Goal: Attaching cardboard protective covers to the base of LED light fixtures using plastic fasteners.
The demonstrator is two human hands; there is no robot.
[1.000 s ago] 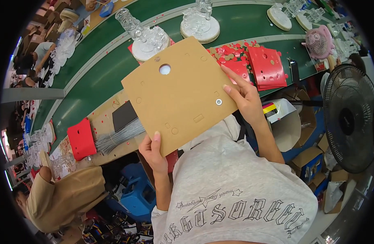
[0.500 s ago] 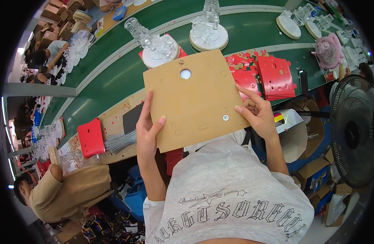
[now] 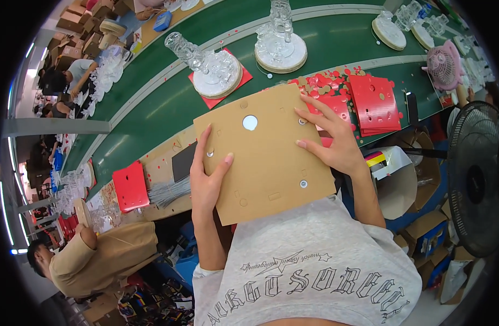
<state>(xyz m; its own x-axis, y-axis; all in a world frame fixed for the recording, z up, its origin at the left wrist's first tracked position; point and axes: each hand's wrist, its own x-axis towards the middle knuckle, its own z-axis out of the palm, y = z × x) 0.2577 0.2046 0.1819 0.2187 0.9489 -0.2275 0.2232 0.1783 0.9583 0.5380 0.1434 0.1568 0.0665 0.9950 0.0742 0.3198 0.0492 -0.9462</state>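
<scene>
A flat tan cardboard sheet (image 3: 263, 165) is held up in front of my chest, tilted slightly. It has a large round hole near its far edge, several small round holes nearer its sides, and some outlined shapes still filled with card. My left hand (image 3: 207, 182) grips the left edge, thumb on the face and fingers running along the side. At the right edge is my right hand (image 3: 336, 142), its fingers spread over the upper right corner and its thumb on the face by a small hole. The sheet's underside is hidden.
Red punched sheets (image 3: 374, 106) and loose round scraps (image 3: 328, 81) lie on the green bench. Glass pieces on round white bases (image 3: 217, 76) stand beyond. Grey wires (image 3: 170, 191) lie left by a red sheet (image 3: 131, 186). A black fan (image 3: 477, 179) stands right; a co-worker (image 3: 97, 261) sits left.
The sheet has come slightly nearer to me. My right hand has shifted up its right edge toward the corner. The outlined circle near that corner is now an open hole; another hole shows near the left edge.
</scene>
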